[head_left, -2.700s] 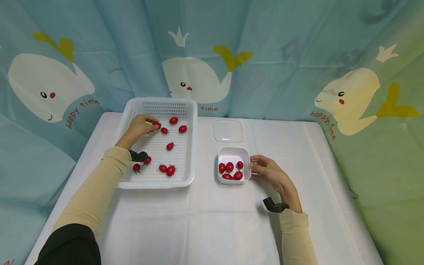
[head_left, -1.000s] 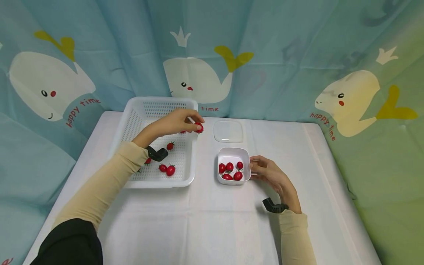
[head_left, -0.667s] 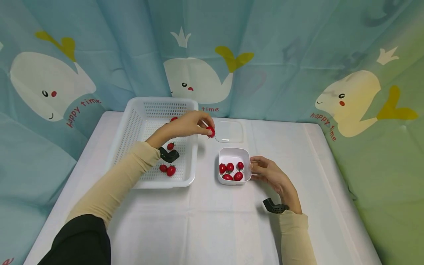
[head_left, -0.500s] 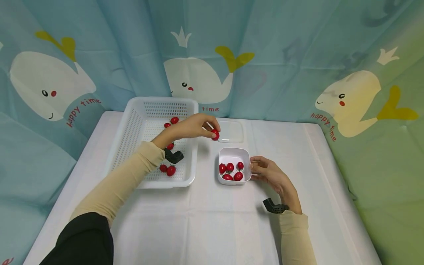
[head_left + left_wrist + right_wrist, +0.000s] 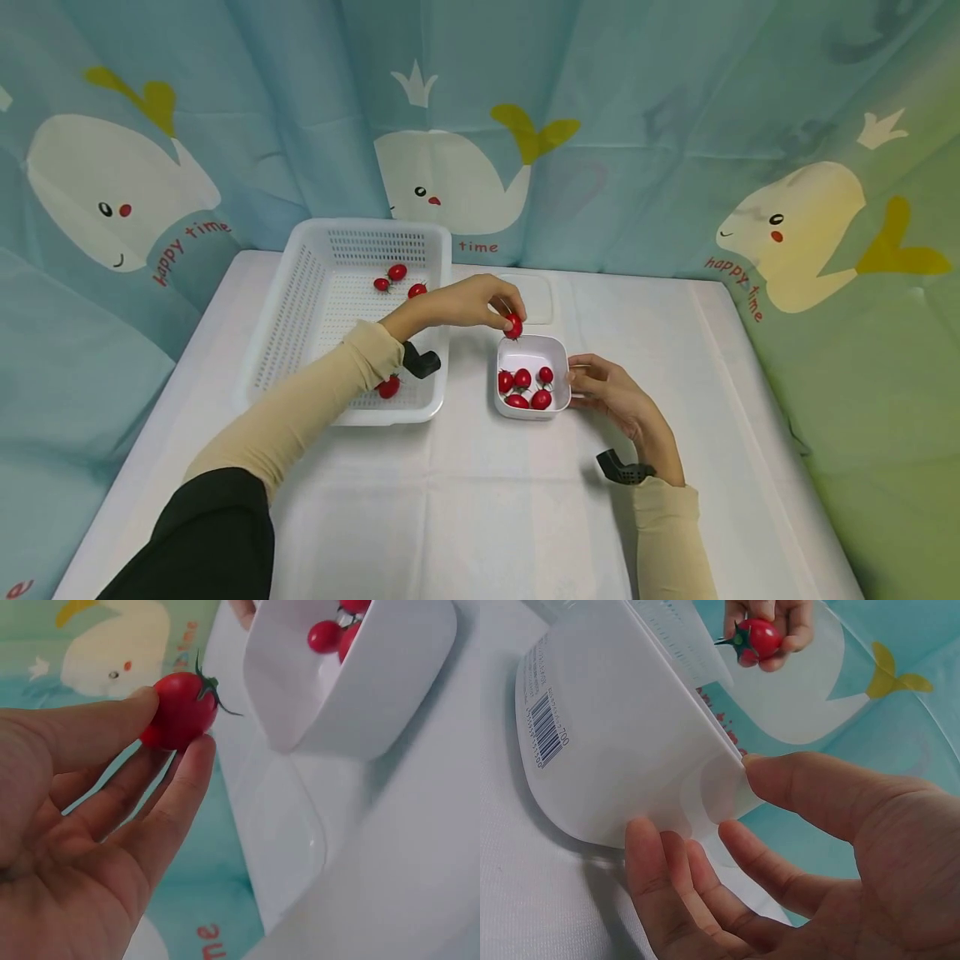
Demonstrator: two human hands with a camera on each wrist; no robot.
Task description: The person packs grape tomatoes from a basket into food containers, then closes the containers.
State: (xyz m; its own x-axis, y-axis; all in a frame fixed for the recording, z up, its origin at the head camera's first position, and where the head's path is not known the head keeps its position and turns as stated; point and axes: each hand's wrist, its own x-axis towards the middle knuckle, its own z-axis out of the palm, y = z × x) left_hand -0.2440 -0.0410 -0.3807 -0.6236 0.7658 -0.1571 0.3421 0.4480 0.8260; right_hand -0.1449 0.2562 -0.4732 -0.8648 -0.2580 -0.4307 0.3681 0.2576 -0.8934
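My left hand [image 5: 480,302] pinches a cherry tomato [image 5: 513,326] between thumb and fingertips, above the back rim of a small white square container [image 5: 532,410]. In the left wrist view the tomato [image 5: 180,711] shows its green stem cap pointing away from the palm. Several red tomatoes [image 5: 541,399] lie on the container's floor. My right hand [image 5: 618,396] rests against the container's right side. In the right wrist view its thumb tip touches near the rim and its fingertips [image 5: 641,832] lie along the outer wall, which carries a printed barcode [image 5: 546,729].
A white perforated basket [image 5: 300,333] stands at the left with several tomatoes [image 5: 397,272] in it, partly hidden by my left arm. Behind the container lies a clear lid [image 5: 536,298]. A blue whale-print curtain [image 5: 637,208] hangs along the table's back edge.
My left hand picked a tomato out of the basket and carried it right, past the lid, to the container's back rim. My right hand stays where it was.
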